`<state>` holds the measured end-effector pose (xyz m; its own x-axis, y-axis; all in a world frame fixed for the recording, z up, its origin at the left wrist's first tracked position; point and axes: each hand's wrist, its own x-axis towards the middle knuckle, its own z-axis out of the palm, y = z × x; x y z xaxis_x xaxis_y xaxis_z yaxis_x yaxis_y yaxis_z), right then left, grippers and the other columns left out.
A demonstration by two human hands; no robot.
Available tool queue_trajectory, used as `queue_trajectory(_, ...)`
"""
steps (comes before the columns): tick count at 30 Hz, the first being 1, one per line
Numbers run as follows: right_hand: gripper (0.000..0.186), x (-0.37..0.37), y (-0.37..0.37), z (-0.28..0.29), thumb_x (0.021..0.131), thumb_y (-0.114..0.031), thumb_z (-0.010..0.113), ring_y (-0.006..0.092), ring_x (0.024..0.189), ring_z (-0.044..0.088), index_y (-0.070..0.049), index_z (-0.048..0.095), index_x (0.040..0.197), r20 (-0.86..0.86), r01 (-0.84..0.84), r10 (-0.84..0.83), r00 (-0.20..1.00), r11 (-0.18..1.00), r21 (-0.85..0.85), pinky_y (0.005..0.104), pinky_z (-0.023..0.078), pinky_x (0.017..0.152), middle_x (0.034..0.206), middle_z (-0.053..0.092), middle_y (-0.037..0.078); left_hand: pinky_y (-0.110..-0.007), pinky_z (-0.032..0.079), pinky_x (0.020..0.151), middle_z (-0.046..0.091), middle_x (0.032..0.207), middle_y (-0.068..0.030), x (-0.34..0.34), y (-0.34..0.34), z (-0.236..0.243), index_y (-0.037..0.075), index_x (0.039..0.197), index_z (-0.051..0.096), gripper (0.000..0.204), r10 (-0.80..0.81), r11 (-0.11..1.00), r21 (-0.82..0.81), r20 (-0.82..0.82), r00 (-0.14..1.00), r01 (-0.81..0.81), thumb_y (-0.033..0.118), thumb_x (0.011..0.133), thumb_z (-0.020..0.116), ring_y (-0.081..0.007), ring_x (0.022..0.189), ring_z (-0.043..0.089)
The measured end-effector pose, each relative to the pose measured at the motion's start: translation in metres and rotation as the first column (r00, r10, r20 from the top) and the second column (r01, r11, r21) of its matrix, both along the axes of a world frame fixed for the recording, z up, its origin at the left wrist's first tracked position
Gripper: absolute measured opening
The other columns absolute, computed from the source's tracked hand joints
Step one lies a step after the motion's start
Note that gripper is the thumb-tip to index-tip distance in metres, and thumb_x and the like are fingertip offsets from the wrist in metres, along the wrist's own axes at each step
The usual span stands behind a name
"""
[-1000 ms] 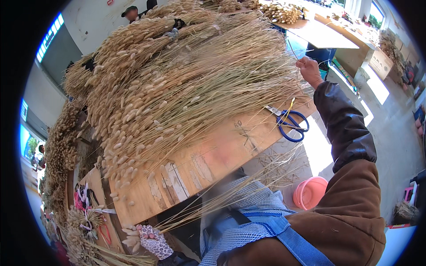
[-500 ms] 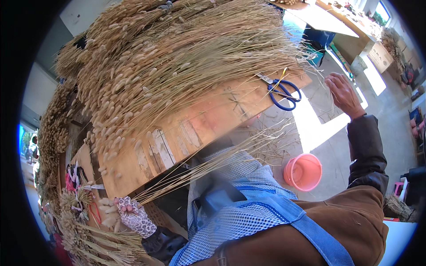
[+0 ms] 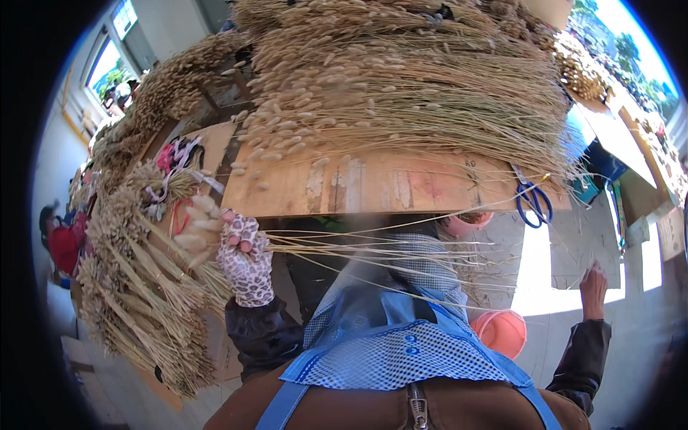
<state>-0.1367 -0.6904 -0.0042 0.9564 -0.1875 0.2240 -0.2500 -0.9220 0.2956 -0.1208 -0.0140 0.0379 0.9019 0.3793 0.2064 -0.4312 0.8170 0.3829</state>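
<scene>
My left hand [image 3: 247, 261], in a leopard-print fingerless glove, is closed around a small bunch of dried bunny-tail grass [image 3: 344, 249]. Its fluffy heads [image 3: 197, 226] stick out to the left of the fist, and the long thin stems reach rightward across my blue checked apron [image 3: 387, 358]. Out to the far right, low over the floor, is my bare right hand [image 3: 593, 290], its fingers drawn together; what they hold, if anything, is too small to make out. Blue-handled scissors [image 3: 534, 204] lie at the right end of the board [image 3: 287, 193].
A thick heap of dried grass [image 3: 416, 93] covers the back of the board. Tied bundles [image 3: 154, 287] lie at left, near coloured ties [image 3: 175, 161]. A pink bucket [image 3: 499, 333] stands on the floor at right. Behind at left is a person in red [image 3: 64, 236].
The view has turned, so the board now lies nearly level. My right hand has gone lower, away from the scissors. My left hand keeps its grip on the stems.
</scene>
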Motion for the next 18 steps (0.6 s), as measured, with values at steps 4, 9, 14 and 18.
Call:
queue_trajectory(4,0.025,0.013,0.004,-0.003,0.087,-0.024,0.060,0.0391,0.092,0.057,0.000,0.057,0.094,-0.361,0.025,0.041,0.932,0.984,0.175,0.0493,0.043,0.078,0.092,0.060,0.022,-0.020,0.033,0.038,0.048,0.067,0.0035,-0.001,-0.013,-0.003,0.008,0.101,0.052,0.011,0.030,0.996,0.082,-0.071,0.997,-0.024,0.017,0.096,0.049,-0.0081,0.054,0.043)
queue_trajectory(9,0.017,0.057,0.094,0.091,0.095,-0.014,0.049,0.0341,0.062,0.057,-0.003,0.051,0.082,0.205,-0.255,0.269,0.941,0.963,-0.092,0.0424,0.042,0.053,0.066,0.056,0.017,-0.022,0.037,0.035,0.050,0.066,0.0017,0.015,-0.024,-0.012,0.009,0.101,0.052,0.010,0.043,0.999,0.022,-0.264,0.963,-0.039,0.017,0.095,0.049,-0.0116,0.052,0.047)
queue_trajectory(14,0.010,0.090,0.233,0.111,0.089,-0.012,0.058,0.0289,0.066,0.056,-0.003,0.052,0.088,0.352,-0.792,0.722,0.596,0.601,0.108,0.0395,0.043,0.061,0.069,0.055,0.011,-0.022,0.035,0.036,0.051,0.067,0.0022,0.032,-0.034,-0.021,0.009,0.101,0.051,0.011,0.000,1.000,0.001,-0.264,0.965,0.000,0.017,0.093,0.053,-0.0118,0.054,0.047)
queue_trajectory(18,0.030,0.108,0.357,0.076,0.083,-0.017,0.065,0.0319,0.082,0.057,0.001,0.051,0.102,0.357,-0.895,0.886,0.294,0.124,0.429,0.0404,0.044,0.073,0.086,0.058,0.016,-0.022,0.041,0.042,0.051,0.068,-0.0002,0.034,-0.036,-0.015,0.009,0.101,0.050,0.012,-0.097,0.993,-0.086,-0.171,0.980,0.083,0.019,0.094,0.054,-0.0137,0.059,0.050)
